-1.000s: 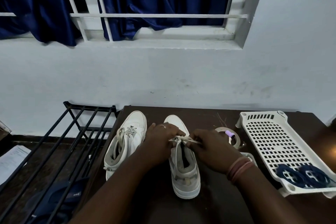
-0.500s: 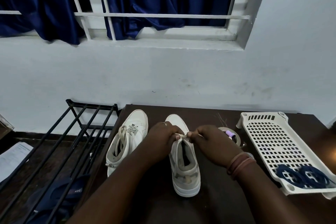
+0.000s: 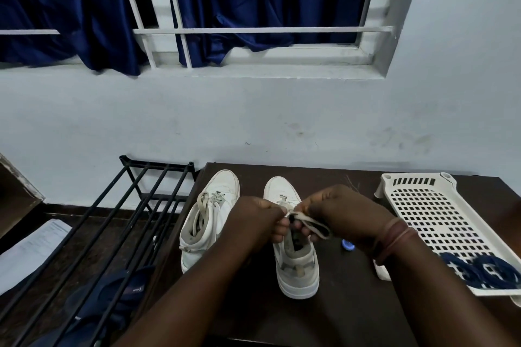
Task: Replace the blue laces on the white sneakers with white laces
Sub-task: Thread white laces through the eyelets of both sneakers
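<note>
My left hand (image 3: 255, 221) and right hand (image 3: 335, 214) meet over the right sneaker (image 3: 294, 259), each pinching its white lace (image 3: 311, 224). The left sneaker (image 3: 210, 214) sits beside it on the table (image 3: 338, 315); 2 blue laces (image 3: 482, 273) lie in the tray (image 3: 439, 220).

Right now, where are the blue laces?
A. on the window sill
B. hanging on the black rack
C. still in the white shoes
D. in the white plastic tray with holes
D: the blue laces lie coiled at the near end of the white tray on the right side of the table, while both hands work a white lace over the right sneaker.
</note>
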Action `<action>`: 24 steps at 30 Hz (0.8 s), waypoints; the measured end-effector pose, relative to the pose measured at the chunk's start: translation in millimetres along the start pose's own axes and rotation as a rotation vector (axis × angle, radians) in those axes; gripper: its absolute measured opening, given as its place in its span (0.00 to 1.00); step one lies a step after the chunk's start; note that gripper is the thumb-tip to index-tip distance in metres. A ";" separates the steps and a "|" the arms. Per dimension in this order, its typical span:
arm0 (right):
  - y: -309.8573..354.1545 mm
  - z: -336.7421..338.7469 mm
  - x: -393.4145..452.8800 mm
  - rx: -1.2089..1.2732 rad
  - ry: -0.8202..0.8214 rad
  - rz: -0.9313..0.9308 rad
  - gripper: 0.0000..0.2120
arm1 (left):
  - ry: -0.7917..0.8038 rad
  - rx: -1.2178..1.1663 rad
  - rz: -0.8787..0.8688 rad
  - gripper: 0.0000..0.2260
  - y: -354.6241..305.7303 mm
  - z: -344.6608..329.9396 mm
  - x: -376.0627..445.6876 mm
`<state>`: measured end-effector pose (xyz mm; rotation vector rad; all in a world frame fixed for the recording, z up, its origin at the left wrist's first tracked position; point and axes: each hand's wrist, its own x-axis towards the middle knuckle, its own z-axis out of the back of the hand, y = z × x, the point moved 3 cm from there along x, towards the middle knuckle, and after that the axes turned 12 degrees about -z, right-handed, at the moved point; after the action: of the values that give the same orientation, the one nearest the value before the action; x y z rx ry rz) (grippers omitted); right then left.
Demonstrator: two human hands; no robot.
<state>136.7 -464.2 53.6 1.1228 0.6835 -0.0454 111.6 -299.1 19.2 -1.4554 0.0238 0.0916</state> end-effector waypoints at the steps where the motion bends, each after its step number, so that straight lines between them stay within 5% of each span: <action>1: -0.5 -5.2 0.3 0.005 0.024 -0.008 0.14 | 0.008 -0.020 0.022 0.10 2.3 -0.4 -2.7; 5: -3.9 -16.6 4.5 0.012 -0.044 -0.008 0.09 | 0.062 0.116 0.017 0.16 3.3 -0.4 -11.6; 10: -3.9 -6.5 0.9 0.041 -0.057 -0.024 0.05 | 0.136 0.118 0.054 0.08 -5.7 -3.6 -14.1; 24: -7.4 -5.4 8.4 -0.501 -0.316 0.127 0.09 | 0.099 0.762 -0.216 0.08 -5.2 -14.5 -8.2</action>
<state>138.1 -460.5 41.8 0.6531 0.3117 0.0543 104.4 -314.4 23.3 -0.6932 -0.0175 -0.1551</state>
